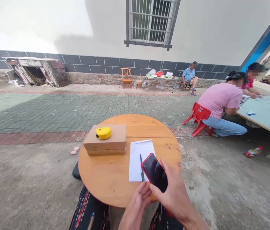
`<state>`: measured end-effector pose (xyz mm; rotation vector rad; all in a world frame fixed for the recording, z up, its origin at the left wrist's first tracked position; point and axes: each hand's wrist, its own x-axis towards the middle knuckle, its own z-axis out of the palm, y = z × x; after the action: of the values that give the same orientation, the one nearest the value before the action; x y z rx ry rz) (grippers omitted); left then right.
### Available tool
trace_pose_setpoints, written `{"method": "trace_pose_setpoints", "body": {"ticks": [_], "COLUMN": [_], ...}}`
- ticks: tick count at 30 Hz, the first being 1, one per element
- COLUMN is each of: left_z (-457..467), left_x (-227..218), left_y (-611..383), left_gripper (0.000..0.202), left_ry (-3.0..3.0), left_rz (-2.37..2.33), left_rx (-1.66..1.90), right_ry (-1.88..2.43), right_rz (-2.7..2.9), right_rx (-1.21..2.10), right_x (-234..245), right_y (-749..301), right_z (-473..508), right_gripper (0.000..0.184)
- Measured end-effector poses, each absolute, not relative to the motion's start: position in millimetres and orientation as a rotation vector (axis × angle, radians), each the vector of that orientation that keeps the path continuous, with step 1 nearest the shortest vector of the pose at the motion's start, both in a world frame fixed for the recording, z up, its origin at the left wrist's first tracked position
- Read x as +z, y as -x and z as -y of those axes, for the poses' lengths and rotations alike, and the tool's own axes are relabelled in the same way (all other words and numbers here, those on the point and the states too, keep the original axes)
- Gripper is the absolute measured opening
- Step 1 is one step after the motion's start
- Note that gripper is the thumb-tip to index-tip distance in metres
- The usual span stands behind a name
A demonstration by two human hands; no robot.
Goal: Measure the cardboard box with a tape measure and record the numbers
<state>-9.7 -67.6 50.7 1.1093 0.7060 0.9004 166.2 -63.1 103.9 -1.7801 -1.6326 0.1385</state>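
Note:
My right hand (173, 191) is wrapped round a phone (154, 171) in a red case, its dark screen facing up, over the near edge of a round wooden table (108, 179). My left hand (138, 199) comes up beside it, fingers curled and touching the phone's lower corner. Under the phone lies a white sheet of paper (138, 153) with a dark pen (141, 166) on it. Farther left on the table sits a flat cardboard box (111, 143) with a yellow tape measure (103, 133) on top.
Two people sit at a long table (264, 116) on the right, one on a red plastic chair (198, 116). A third person (189, 77) sits by the far wall beside a small table (161, 78) and a wooden chair (126, 77). Litter (253, 151) lies on the concrete.

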Motion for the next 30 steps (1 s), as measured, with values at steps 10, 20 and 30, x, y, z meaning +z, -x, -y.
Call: {"method": "trace_pose_setpoints", "body": {"ticks": [10, 20, 30], "left_z": [88, 95, 101], "left_x": [81, 85, 92], "left_y": [-23, -39, -40], "left_gripper": [0.052, 0.052, 0.051], "left_ry": [-0.201, -0.132, -0.176], "left_rz": [-0.188, -0.361, -0.302], "left_rx": [0.722, 0.603, 0.623], "right_ry": [1.712, 1.711, 1.727], "right_rz": [1.389, 0.876, 0.909], "right_rx": [0.418, 0.745, 0.690], "right_x": [77, 49, 45], "right_y": [-178, -168, -162], "right_z": [148, 197, 196], "right_gripper": [0.054, 0.052, 0.049]}}
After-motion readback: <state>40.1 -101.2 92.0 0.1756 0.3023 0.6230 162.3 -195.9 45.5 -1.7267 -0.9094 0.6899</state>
